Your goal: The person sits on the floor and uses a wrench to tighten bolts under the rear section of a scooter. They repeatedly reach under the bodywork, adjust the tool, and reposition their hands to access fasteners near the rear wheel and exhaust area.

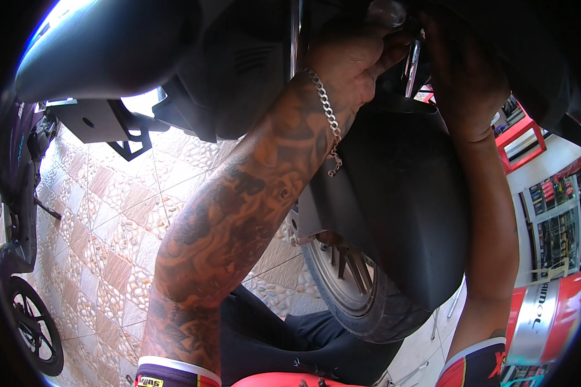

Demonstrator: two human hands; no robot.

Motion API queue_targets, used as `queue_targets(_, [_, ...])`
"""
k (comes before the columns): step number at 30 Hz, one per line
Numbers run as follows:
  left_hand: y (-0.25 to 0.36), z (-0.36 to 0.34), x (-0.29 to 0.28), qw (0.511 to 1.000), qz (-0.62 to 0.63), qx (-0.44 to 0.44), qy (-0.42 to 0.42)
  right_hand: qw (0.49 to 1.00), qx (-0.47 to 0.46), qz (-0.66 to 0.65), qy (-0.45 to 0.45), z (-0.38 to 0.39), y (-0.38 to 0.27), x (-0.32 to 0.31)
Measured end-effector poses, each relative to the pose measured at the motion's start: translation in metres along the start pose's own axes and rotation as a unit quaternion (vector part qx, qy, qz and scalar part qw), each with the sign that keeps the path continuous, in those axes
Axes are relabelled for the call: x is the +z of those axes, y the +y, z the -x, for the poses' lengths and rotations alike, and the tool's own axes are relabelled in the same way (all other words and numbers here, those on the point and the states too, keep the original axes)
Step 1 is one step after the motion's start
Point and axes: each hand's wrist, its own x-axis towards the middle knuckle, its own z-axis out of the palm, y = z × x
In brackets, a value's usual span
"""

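Observation:
Both my arms reach up under the dark front bodywork [239, 64] of a motorcycle. My left hand [358, 61], with a silver chain bracelet [326, 103] at its wrist, has its fingers curled inward beside a clear, rounded piece [387, 13]. Whatever lies between those fingers is hidden. Across from it, my right hand [468, 87] is raised into deep shadow, its fingers too dark to make out. Shiny fork tubes [413, 68] show between and beside the hands. Below them sits the black front fender [394, 193] over the tyre and spoked wheel [348, 271].
Another motorcycle's wheel [35, 326] stands at the far left on the patterned tile floor [110, 245]. On the right are a red tray [523, 145], a shelf of small goods [552, 213] and a red and silver drum [542, 322]. My legs [271, 335] straddle close to the front wheel.

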Motion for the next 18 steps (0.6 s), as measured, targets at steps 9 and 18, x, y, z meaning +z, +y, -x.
queue_targets(9, [-0.003, 0.005, -0.009, 0.995, 0.047, 0.031, -0.083, 0.999, -0.024, 0.022, -0.013, 0.001, 0.001, 0.001])
queue_targets(18, [-0.007, -0.004, 0.014, 0.998, -0.043, 0.047, 0.02, 0.999, -0.01, 0.01, -0.048, -0.003, -0.005, -0.003])
